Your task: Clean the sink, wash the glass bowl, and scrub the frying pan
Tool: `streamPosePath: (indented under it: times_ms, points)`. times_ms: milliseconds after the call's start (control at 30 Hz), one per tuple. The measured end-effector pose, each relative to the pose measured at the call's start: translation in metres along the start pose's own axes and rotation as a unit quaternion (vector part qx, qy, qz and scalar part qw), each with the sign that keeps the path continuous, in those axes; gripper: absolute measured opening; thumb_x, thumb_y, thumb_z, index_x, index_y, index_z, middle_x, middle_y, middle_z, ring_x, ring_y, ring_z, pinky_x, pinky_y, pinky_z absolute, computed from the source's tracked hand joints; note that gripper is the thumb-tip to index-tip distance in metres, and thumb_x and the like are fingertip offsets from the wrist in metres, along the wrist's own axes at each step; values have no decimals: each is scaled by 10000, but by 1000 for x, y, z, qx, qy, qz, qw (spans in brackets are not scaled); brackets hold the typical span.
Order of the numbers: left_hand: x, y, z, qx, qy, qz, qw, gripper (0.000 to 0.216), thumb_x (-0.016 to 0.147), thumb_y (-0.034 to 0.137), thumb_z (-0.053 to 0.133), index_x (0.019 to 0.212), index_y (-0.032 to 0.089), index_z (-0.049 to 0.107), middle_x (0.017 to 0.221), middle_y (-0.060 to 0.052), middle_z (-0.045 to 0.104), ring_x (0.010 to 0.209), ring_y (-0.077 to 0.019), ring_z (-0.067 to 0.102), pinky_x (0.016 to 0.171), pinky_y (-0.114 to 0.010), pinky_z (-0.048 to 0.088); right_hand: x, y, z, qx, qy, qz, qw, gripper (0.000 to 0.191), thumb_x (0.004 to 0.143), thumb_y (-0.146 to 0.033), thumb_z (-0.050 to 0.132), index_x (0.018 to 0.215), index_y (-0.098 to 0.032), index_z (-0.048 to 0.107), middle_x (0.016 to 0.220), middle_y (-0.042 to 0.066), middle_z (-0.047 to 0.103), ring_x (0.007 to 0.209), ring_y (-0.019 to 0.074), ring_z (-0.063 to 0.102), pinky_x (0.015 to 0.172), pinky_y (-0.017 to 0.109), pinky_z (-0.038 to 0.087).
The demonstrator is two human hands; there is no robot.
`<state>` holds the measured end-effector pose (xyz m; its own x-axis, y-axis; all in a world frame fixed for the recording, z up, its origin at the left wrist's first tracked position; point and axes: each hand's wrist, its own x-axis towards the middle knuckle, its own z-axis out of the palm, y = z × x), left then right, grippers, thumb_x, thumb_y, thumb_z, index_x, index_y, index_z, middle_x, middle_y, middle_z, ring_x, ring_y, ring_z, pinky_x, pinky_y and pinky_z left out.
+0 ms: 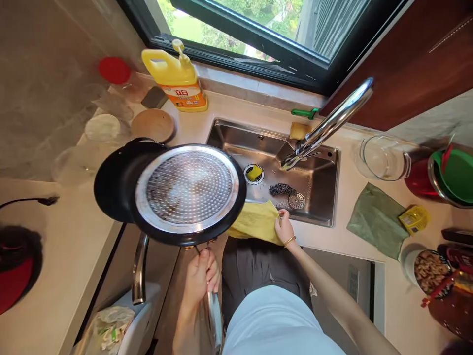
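My left hand (pixel 202 273) is closed round the handle of a frying pan (pixel 190 190). The pan is raised, its dotted metal underside facing me with brown stains on it. In my right hand (pixel 284 228), near the front rim of the sink (pixel 321 197), is the edge of a yellow cloth (pixel 258 222). Part of this cloth is hidden behind the pan. A second black pan (pixel 114 182) with a metal handle sits on the counter to the left, partly covered by the raised one.
A faucet (pixel 332 121) reaches over the sink, where a steel scourer (pixel 283 190) lies. Behind stands a yellow detergent jug (pixel 181 84). On the right are a glass bowl (pixel 384 158) and a green cloth (pixel 379 217). A bin (pixel 136 320) stands below left.
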<state>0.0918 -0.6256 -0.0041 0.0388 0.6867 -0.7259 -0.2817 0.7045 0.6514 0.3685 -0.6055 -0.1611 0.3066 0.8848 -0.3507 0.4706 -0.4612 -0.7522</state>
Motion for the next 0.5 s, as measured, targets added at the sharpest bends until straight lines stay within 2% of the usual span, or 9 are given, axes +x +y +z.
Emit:
streamPosePath:
  times_ms: [67, 133, 300, 500]
  points:
    - [8, -19, 10, 6, -36, -22, 999, 575, 747, 694, 536, 555, 214, 285, 364, 116, 263, 216, -51, 286, 223, -207, 332, 2, 5, -6, -96, 32, -33, 994, 403, 776, -266, 467, 1168, -176, 457, 1253, 154, 523, 1151, 294, 475, 975, 502, 369]
    - [17, -38, 20, 10, -69, -46, 997, 574, 754, 700, 520, 567, 214, 279, 366, 119, 264, 218, -46, 290, 223, -192, 325, 5, 14, -14, -157, 46, -64, 985, 414, 787, -270, 463, 1189, -175, 497, 1303, 144, 516, 1215, 293, 429, 1017, 503, 339]
    - [42, -77, 34, 19, -129, -94, 987, 546, 772, 687, 508, 603, 215, 292, 373, 128, 281, 220, -40, 289, 224, -178, 328, 15, 35, -33, -105, 13, -73, 992, 331, 831, -306, 423, 1091, -169, 575, 1133, 122, 632, 1101, 258, 530, 995, 467, 378]
    - [61, -103, 29, 27, -143, -121, 982, 536, 775, 681, 509, 621, 212, 300, 378, 131, 295, 225, -34, 288, 229, -174, 341, 21, 41, -47, -121, -16, -81, 989, 328, 849, -308, 429, 1085, -185, 621, 1160, 101, 640, 1123, 254, 526, 995, 457, 372]
